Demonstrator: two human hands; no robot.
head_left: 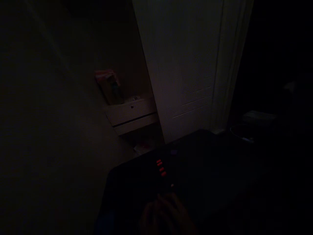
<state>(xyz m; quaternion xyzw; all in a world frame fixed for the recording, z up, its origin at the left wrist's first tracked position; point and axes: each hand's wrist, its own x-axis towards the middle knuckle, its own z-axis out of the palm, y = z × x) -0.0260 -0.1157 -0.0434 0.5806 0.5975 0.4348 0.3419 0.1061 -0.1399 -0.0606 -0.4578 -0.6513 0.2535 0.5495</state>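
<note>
The picture is very dark. At the bottom, my left hand point(148, 215) and my right hand point(176, 212) are close together over the dark tabletop point(207, 169). Their fingers look bent and drawn in towards each other, but whatever they hold is lost in shadow. Just beyond my right fingers lies a small pale orange piece point(172, 185). Farther off, several small red pieces point(161, 169) form a short, slightly slanted row. A flat purple piece point(173, 152) rests near the table's far edge.
A dim blue patch point(105, 222) shows at the table's lower left. Behind the table stand a pale door panel point(186, 65) and a wooden drawer unit point(133, 112) with a reddish packet point(107, 85) on top. A pale flat thing point(259, 117) lies at the right.
</note>
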